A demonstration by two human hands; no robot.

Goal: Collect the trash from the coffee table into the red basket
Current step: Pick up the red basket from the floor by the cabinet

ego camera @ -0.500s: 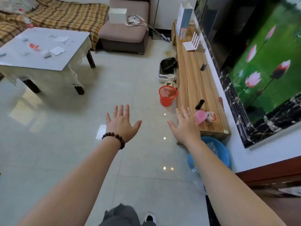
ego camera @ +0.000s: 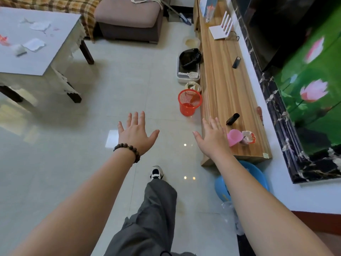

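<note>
The red basket [ego camera: 189, 102] stands on the tiled floor against the wooden TV bench [ego camera: 224, 85], ahead and slightly right. The white coffee table [ego camera: 46, 60] is at the far left, with torn paper scraps [ego camera: 34, 44], a white crumpled piece [ego camera: 18, 49] and a red wrapper [ego camera: 3, 38] lying on it. My left hand [ego camera: 136, 133] is stretched out over the floor, fingers spread, holding nothing. My right hand [ego camera: 212, 137] is held out beside the bench's near end, also open and empty. Both hands are short of the basket.
A litter tray with a black bag [ego camera: 189, 68] and a bowl [ego camera: 192, 85] sit behind the basket. A blue basin [ego camera: 258, 174] lies under the bench's near end. A pink cup [ego camera: 234, 137] and black objects rest on the bench. A brown footstool [ego camera: 129, 19] is at the back.
I have stepped forward: my right leg and shoe now show between my arms, and the basket and table appear closer. Both hands stay open and empty.
</note>
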